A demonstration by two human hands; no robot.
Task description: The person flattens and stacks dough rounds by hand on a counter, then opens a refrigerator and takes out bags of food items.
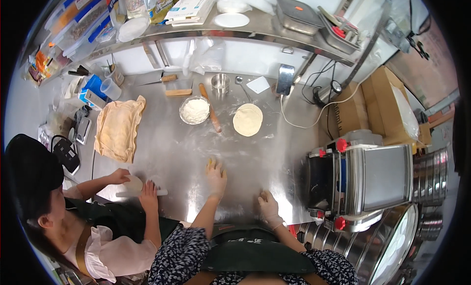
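Note:
My gloved left hand (216,177) is at the middle of the steel worktop (167,143), fingers apart and holding nothing. My gloved right hand (268,206) is lower and to the right, fingers loosely bent, with nothing visible in it. Above them lie a round dough sheet (247,120), a bowl of white flour (195,110) and a wooden rolling pin (212,113), all out of their reach. A large folded tan slab, apparently dough (117,128), lies at the left.
At left, a co-worker (108,236) has both hands at a white rolling pin (159,192) and pale dough (135,182). A steel machine (378,177) stands at right beside cardboard boxes (378,103). A phone (285,79), steel cup (220,84) and shelf (186,35) line the back.

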